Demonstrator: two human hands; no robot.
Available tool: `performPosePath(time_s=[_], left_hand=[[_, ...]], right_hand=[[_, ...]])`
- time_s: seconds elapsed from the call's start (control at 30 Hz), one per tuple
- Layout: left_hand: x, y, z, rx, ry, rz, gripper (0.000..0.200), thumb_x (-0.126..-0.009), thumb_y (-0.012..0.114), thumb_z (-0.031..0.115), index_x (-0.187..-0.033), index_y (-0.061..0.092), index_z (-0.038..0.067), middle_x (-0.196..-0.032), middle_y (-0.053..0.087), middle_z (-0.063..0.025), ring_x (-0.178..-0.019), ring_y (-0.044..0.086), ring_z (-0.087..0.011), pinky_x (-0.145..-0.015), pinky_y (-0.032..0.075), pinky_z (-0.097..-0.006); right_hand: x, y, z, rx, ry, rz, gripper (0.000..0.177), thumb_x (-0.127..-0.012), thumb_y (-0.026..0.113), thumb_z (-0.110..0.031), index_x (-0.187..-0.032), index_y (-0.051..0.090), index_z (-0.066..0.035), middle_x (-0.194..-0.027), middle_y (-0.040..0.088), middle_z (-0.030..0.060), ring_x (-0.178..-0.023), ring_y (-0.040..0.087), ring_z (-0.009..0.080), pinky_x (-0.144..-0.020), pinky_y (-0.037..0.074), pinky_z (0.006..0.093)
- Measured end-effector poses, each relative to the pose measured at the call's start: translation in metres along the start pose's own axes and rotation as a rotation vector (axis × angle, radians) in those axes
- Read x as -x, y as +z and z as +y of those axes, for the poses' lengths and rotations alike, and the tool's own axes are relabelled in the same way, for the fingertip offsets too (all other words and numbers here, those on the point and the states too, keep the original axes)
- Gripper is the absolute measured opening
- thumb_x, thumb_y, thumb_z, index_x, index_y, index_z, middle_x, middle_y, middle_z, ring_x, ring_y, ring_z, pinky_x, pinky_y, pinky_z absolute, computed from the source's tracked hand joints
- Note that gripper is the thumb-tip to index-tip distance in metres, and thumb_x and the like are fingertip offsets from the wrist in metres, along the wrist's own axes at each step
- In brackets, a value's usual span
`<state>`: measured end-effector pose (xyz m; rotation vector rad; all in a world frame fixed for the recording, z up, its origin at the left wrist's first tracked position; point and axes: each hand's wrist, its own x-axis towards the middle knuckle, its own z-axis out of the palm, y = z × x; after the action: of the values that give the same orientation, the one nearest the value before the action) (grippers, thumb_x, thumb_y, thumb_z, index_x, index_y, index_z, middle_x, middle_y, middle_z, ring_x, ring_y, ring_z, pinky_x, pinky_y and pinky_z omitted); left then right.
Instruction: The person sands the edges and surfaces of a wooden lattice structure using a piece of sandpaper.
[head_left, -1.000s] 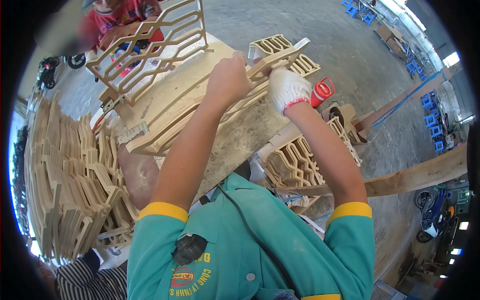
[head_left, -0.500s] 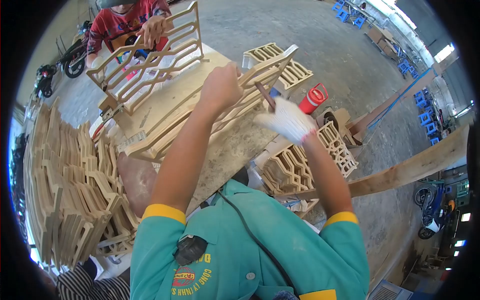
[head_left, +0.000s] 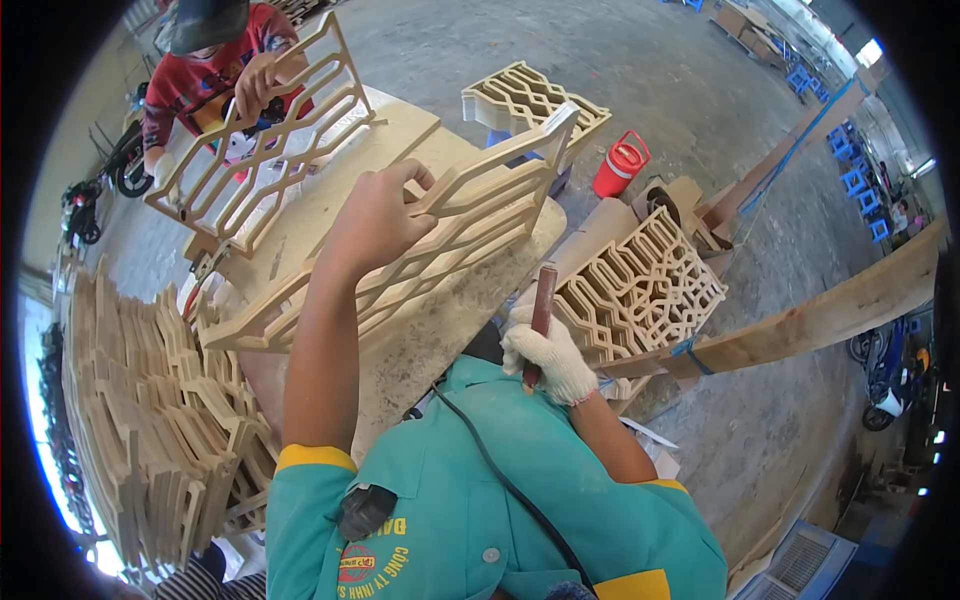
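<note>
A pale wooden lattice panel (head_left: 462, 196) stands tilted on its long edge across the workbench (head_left: 425, 335). My left hand (head_left: 375, 222), bare, is closed on its top rail, thumb and fingers around the wood. Lower down and close to my body, my right hand (head_left: 550, 358) wears a white knit glove. Its fingers wrap round a reddish-brown stick (head_left: 544, 302), held nearly upright with its paler, worn end pointing down. The stick is apart from the panel.
Across the bench a co-worker (head_left: 225, 75) holds up another lattice panel (head_left: 262, 155). Stacked wooden pieces (head_left: 150, 400) crowd the left. At right are more lattice panels (head_left: 640, 290), a red jug (head_left: 620, 168) and a long wooden beam (head_left: 800, 325). Another lattice stack (head_left: 535, 100) stands beyond the bench.
My right hand has drawn back from the panel's upper rail toward my body, bringing the stick with it. My left hand has shifted left and down in view, still on the panel.
</note>
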<state>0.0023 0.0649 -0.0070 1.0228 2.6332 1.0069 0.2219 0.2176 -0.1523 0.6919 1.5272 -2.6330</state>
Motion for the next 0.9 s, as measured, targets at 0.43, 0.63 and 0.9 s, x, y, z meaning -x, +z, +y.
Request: performPosePath(time_s=[0.43,0.63,0.9], left_hand=[[0.011,0.006,0.009,-0.066,-0.011,-0.001,0.030,-0.073,0.077,0.011,-0.097,0.061,0.002,-0.075,0.069,-0.0183,-0.066,0.064,-0.0260,-0.066,0.047,-0.0359],[0.014,0.008,0.011,-0.078,0.026,0.039,0.028,-0.073,0.076,0.011,-0.094,0.061,0.001,-0.074,0.070,-0.0167,-0.062,0.061,-0.0252,-0.064,0.046,-0.0350],[0.009,0.002,0.014,-0.032,0.004,-0.027,0.028,-0.072,0.075,0.010,-0.098,0.068,0.001,-0.087,0.071,-0.0238,-0.085,0.071,-0.0361,-0.079,0.054,-0.0400]], right_hand=[[0.034,0.003,-0.013,-0.069,-0.127,0.065,0.054,-0.090,0.063,-0.022,-0.129,0.042,0.010,-0.086,0.059,0.0096,-0.074,0.061,0.0158,-0.068,0.052,0.0299],[0.051,-0.008,-0.026,-0.008,-0.010,0.108,0.037,-0.090,0.062,-0.018,-0.117,0.048,0.002,-0.084,0.060,0.0095,-0.067,0.059,0.0141,-0.061,0.051,0.0279],[0.058,-0.004,-0.035,0.175,0.021,0.070,0.047,-0.088,0.065,-0.022,-0.126,0.044,-0.003,-0.080,0.061,0.0074,-0.058,0.057,0.0106,-0.044,0.042,0.0221]])
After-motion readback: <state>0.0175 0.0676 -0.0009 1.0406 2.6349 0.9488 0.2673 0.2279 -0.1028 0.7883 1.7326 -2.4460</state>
